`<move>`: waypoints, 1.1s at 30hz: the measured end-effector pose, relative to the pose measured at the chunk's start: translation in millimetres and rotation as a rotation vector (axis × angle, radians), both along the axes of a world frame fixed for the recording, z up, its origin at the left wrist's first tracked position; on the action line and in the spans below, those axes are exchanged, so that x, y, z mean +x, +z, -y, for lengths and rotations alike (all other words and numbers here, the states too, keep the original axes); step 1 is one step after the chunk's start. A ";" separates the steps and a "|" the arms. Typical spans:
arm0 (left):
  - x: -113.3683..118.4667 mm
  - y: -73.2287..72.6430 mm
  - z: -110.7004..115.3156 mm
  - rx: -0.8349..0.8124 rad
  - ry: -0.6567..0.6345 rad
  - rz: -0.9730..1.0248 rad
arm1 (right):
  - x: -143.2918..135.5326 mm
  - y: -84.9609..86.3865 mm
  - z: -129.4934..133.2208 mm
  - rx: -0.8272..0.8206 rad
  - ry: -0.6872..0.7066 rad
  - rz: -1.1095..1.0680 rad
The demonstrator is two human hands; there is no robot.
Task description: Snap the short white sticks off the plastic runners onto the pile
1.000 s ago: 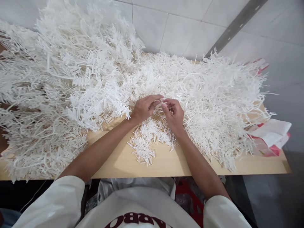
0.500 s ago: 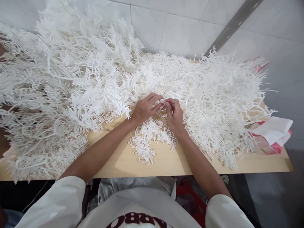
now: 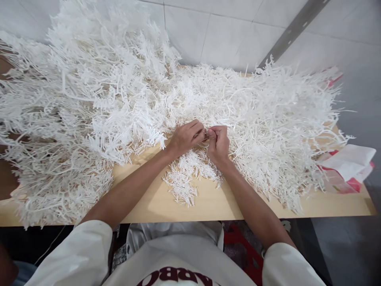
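Note:
White branching plastic sprigs, like artificial foliage (image 3: 190, 95), are heaped over the wooden table (image 3: 149, 208). At the near middle of the heap my left hand (image 3: 187, 137) has its fingers closed in a pinch on a thin white sprig, its knuckles up. My right hand (image 3: 219, 145) pinches the same sprig between thumb and curled forefinger, a small gap away from the left. The held piece is mostly hidden by my fingers and blends into the white behind it. Just below both hands lies a small loose cluster of short sprigs (image 3: 183, 186).
A taller pile of sprigs (image 3: 110, 59) rises at the left; another (image 3: 276, 131) spreads right. A white and pink plastic bag (image 3: 347, 169) lies at the table's right end. Behind stands a tiled wall (image 3: 226, 35) with a grey metal bar (image 3: 293, 31). Part of another person (image 3: 7, 262) shows lower left.
Both hands stay at the same place, with the left fingers drawn closer together and nearer the right hand. The whole view has shifted slightly.

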State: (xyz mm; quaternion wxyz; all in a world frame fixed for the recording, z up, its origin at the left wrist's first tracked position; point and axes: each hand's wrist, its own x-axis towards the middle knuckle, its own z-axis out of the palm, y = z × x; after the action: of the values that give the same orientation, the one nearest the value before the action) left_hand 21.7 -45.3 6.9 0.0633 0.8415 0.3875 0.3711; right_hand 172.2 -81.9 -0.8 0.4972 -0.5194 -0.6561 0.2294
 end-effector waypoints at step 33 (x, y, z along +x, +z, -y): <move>-5.5 3.6 -3.0 -0.146 -0.065 0.084 | 3.3 12.6 -2.7 -0.111 0.019 0.025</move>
State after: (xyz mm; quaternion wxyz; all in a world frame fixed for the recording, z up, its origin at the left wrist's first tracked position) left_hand 16.3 -42.4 10.6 0.1529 0.8304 0.3831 0.3746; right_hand 175.5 -79.2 11.8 0.4574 -0.5426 -0.6534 0.2636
